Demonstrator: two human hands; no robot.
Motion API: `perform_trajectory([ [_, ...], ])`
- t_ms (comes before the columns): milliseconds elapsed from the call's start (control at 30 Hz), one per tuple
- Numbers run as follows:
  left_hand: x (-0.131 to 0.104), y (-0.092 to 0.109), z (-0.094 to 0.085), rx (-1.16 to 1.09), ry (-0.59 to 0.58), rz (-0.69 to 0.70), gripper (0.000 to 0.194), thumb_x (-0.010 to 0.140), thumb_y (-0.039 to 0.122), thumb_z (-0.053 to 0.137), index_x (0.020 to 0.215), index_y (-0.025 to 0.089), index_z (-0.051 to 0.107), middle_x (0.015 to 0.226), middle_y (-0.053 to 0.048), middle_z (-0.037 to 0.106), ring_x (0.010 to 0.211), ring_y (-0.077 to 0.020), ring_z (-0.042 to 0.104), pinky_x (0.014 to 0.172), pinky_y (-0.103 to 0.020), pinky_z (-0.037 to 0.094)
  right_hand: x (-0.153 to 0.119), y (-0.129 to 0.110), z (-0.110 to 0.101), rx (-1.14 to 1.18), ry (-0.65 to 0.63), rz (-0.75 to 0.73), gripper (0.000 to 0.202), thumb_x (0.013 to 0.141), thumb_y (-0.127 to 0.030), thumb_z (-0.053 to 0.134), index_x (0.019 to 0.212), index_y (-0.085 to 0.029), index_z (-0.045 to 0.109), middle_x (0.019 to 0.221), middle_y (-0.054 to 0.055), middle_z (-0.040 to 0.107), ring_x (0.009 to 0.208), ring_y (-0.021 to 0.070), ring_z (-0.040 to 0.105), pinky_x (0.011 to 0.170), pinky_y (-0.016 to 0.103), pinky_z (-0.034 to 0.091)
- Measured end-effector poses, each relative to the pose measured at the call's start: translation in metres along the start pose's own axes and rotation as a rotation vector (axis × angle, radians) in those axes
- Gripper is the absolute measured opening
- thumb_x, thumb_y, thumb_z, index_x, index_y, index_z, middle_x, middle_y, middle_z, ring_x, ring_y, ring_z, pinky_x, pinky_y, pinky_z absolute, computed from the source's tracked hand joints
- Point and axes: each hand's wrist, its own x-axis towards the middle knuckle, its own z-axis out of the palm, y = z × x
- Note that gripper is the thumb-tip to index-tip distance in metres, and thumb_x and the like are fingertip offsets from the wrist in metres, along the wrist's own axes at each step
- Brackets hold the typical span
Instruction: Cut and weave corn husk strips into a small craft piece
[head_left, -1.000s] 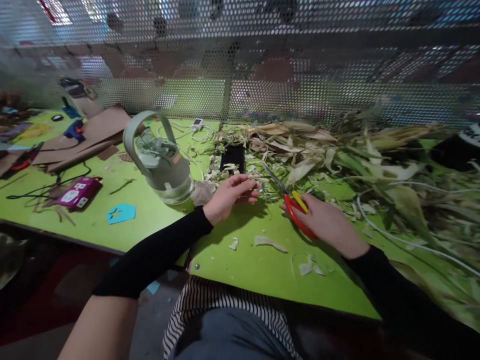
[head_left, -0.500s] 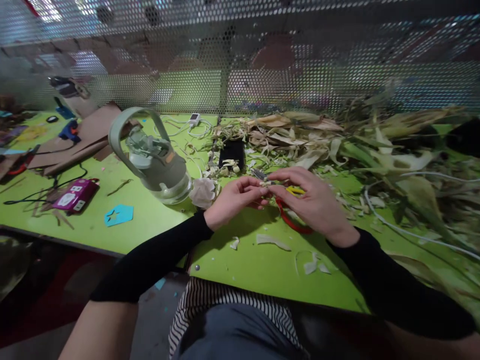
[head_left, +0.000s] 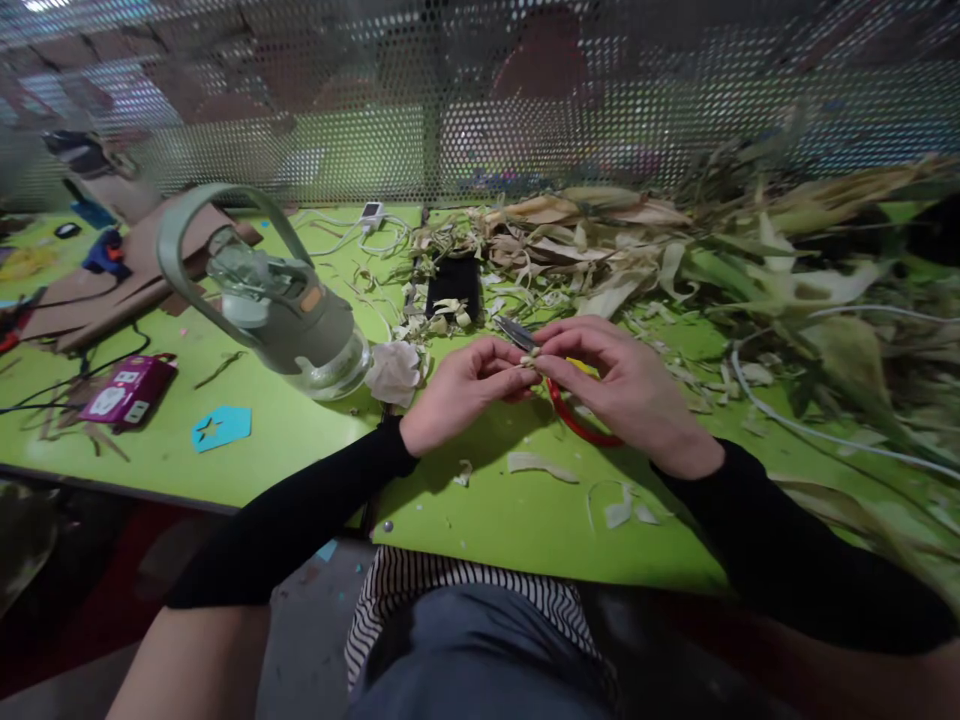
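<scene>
My left hand [head_left: 469, 390] and my right hand [head_left: 619, 385] meet over the front of the green table [head_left: 480, 520]. Fingertips of both are pinched on a small pale strip of corn husk [head_left: 529, 358]. Scissors pass under my right hand: their grey blades [head_left: 516, 333] point away to the left and a red handle loop [head_left: 581, 425] shows below the palm, with some yellow. Whether the scissors lie on the table or touch the hand, I cannot tell. A pale husk piece [head_left: 541, 465] lies just in front of the hands.
A green water bottle [head_left: 300, 325] stands left beside a crumpled whitish flower-like piece [head_left: 394, 372]. Behind my hands lies a dark phone [head_left: 452, 285] with husk scraps on it. Heaped corn husks [head_left: 592, 245] and a white cable [head_left: 780, 425] spread right. A purple box [head_left: 127, 390] sits far left.
The view has shifted a little, so the bottle and box sit further left. My hands stay together at the husk strip, and more of the scissor blades shows.
</scene>
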Motion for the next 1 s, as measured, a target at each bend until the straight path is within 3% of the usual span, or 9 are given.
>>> perform_trajectory([
  [233,-0.006,0.008,0.0,0.575,0.083,0.174,0.011,0.09,0.028,0.073,0.094,0.02,0.066,0.09,-0.004,0.075,0.078,-0.0144,0.063,0.075,-0.026,0.045,-0.004,-0.007,-0.004,0.162,-0.09,0.185,0.019,0.087,-0.039,0.073,0.076,-0.023,0.073,0.138,0.008,0.068,0.114,0.0284,0.069,0.101,0.052,0.056],
  [333,-0.007,0.007,-0.001,0.663,0.105,0.179,0.011,0.09,0.029,0.074,0.094,0.021,0.068,0.086,-0.004,0.073,0.076,-0.0166,0.063,0.075,-0.027,0.044,-0.005,-0.007,-0.003,0.181,-0.122,0.254,0.021,0.087,-0.039,0.073,0.075,-0.023,0.073,0.146,0.006,0.066,0.118,0.0295,0.068,0.103,0.054,0.054],
  [400,-0.005,0.004,-0.001,0.603,0.102,0.158,0.012,0.088,0.027,0.075,0.094,0.02,0.068,0.087,-0.005,0.074,0.079,-0.0169,0.065,0.078,-0.028,0.046,-0.005,-0.005,-0.001,0.161,-0.127,0.274,0.025,0.088,-0.042,0.073,0.073,-0.022,0.073,0.146,0.007,0.066,0.12,0.0309,0.068,0.107,0.057,0.05],
  [500,-0.001,0.004,-0.004,0.325,0.031,0.033,0.017,0.086,0.023,0.077,0.096,0.017,0.064,0.09,-0.004,0.075,0.083,-0.0151,0.069,0.08,-0.027,0.05,-0.004,-0.001,0.001,0.123,-0.128,0.279,0.033,0.088,-0.051,0.073,0.073,-0.021,0.072,0.142,0.01,0.069,0.118,0.0326,0.069,0.11,0.06,0.047],
  [633,0.004,0.009,-0.009,-0.03,-0.035,-0.136,0.033,0.085,0.03,0.082,0.103,0.016,0.058,0.081,-0.001,0.075,0.078,-0.012,0.073,0.081,-0.027,0.054,-0.002,0.004,0.0,0.224,-0.12,0.271,0.036,0.082,-0.055,0.08,0.102,-0.025,0.075,0.137,0.01,0.072,0.114,0.0315,0.071,0.105,0.055,0.055],
  [700,0.004,0.011,-0.011,-0.092,-0.033,-0.152,0.039,0.082,0.032,0.085,0.103,0.016,0.057,0.08,0.001,0.076,0.077,-0.0111,0.073,0.081,-0.027,0.055,-0.002,0.006,-0.001,0.261,-0.085,0.222,0.037,0.082,-0.051,0.082,0.111,-0.029,0.074,0.137,0.008,0.072,0.122,0.0316,0.069,0.109,0.055,0.054],
  [800,0.004,0.011,-0.012,-0.121,-0.036,-0.16,0.04,0.08,0.031,0.087,0.101,0.016,0.057,0.08,0.001,0.077,0.076,-0.0107,0.074,0.08,-0.027,0.055,-0.002,0.009,-0.001,0.223,-0.049,0.13,0.019,0.087,-0.045,0.079,0.101,-0.033,0.074,0.135,0.005,0.072,0.13,0.0314,0.065,0.116,0.057,0.048],
  [1000,0.005,0.009,-0.011,-0.121,-0.04,-0.18,0.037,0.081,0.03,0.085,0.1,0.016,0.057,0.082,0.0,0.077,0.074,-0.0105,0.073,0.079,-0.027,0.055,-0.002,0.007,0.001,0.019,-0.012,-0.018,0.011,0.093,-0.041,0.071,0.089,-0.032,0.076,0.12,0.005,0.076,0.118,0.0315,0.069,0.112,0.06,0.048],
])
